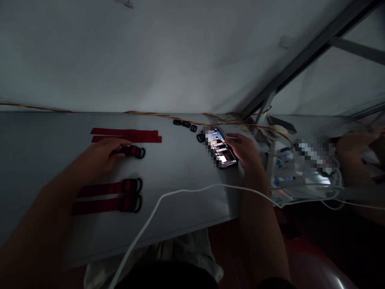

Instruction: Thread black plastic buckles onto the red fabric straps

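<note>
My left hand (102, 157) is closed around a red strap with a black buckle and ring (136, 151) at its right end; the palm hides most of the strap. Just beyond it lie two plain red webbing strips (126, 135). Nearer to me are two more red straps (102, 189) fitted with black buckles and D-rings (130, 200). My right hand (244, 149) rests beside a lit phone (224, 148), fingers stretched out at its upper right edge. Several small black buckles (186, 124) sit beyond the phone, and a black ring (199, 138) is at its left.
A white cable (186, 190) arches over the table's front half. Twisted red and yellow wires (150, 114) run along the wall. At the right stand a white power strip (281, 160), a dark flat device (282, 123) and another person's arm (355, 160).
</note>
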